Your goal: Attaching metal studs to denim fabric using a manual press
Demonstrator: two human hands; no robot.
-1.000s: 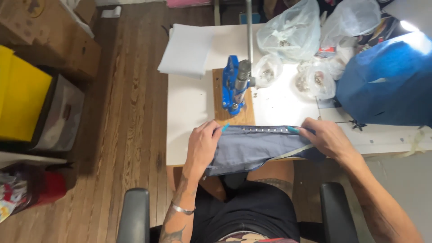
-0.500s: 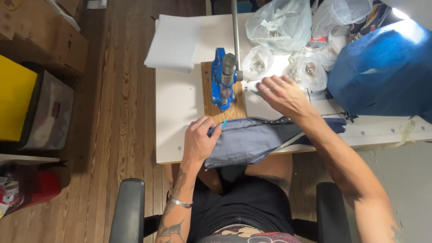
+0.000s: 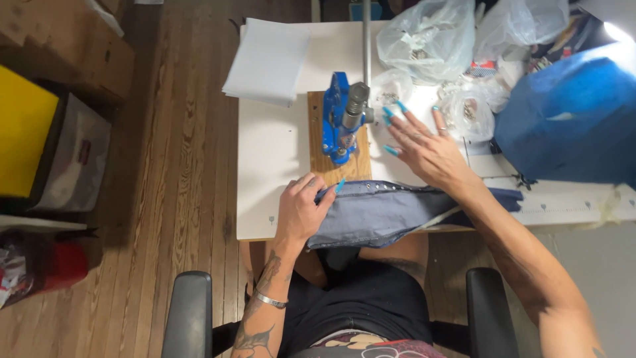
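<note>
Left hand (image 3: 301, 212) palm-down, fingers curled, forearm bent in from below. Right hand (image 3: 424, 147) extended forward, fingers splayed open, palm down, arm reaching diagonally.

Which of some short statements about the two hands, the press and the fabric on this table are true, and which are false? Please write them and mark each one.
1. The left hand presses on the grey-blue fabric. True.
2. The right hand holds the fabric. False: it is spread open, off the fabric, beside the blue press.
3. The blue press stands on a wooden board. True.
4. A stack of white sheets lies on the floor. False: it lies on the white table, at its far left corner.
5. Clear plastic bags lie beyond the press. True.
</note>
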